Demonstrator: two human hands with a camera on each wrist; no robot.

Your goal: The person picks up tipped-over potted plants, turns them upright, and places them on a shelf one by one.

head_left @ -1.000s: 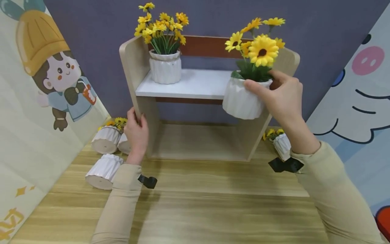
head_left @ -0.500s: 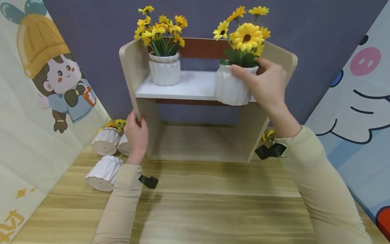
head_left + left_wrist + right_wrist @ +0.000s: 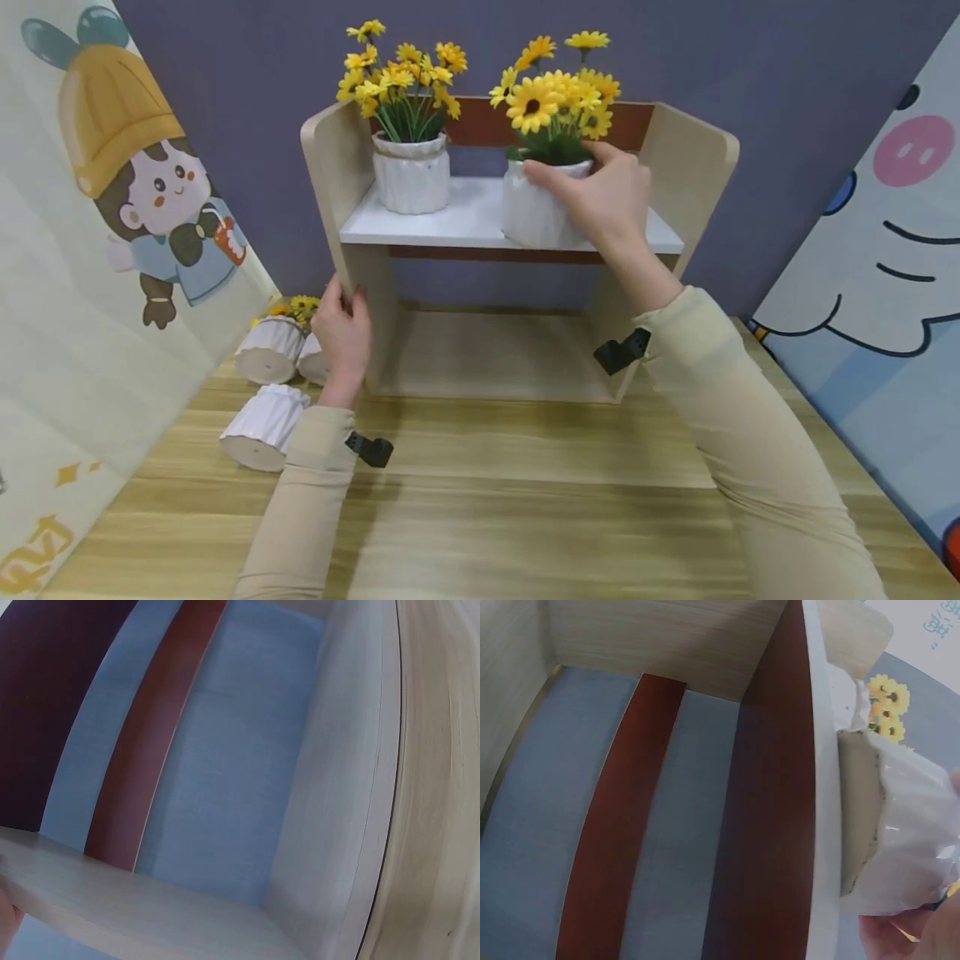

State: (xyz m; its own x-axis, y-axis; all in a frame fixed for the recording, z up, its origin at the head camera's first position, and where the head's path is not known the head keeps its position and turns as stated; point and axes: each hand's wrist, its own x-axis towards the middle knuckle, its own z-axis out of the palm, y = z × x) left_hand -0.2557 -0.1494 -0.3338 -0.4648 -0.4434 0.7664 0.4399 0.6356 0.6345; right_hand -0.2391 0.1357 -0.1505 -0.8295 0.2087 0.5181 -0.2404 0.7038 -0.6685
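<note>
In the head view my right hand [image 3: 611,196] grips the rim of a white ribbed flowerpot [image 3: 542,204] holding yellow artificial sunflowers [image 3: 558,104]. That pot is at the front of the white upper board of a small wooden shelf [image 3: 495,354]. Its underside shows in the right wrist view, close to the board's front edge; whether it touches the board I cannot tell. My left hand [image 3: 343,333] pinches the front edge of the shelf's left side panel [image 3: 330,167]. A second flowerpot [image 3: 411,177] with smaller yellow flowers stands upright on the board's left part.
Several white flowerpots [image 3: 266,425] lie on their sides on the wooden table [image 3: 480,517], left of the shelf. A dark wall [image 3: 712,50] rises behind it. Cartoon-printed panels [image 3: 847,275] stand at both sides.
My right hand has carried the sunflower pot leftward and to the front of the upper board. My left hand has stayed on the side panel.
</note>
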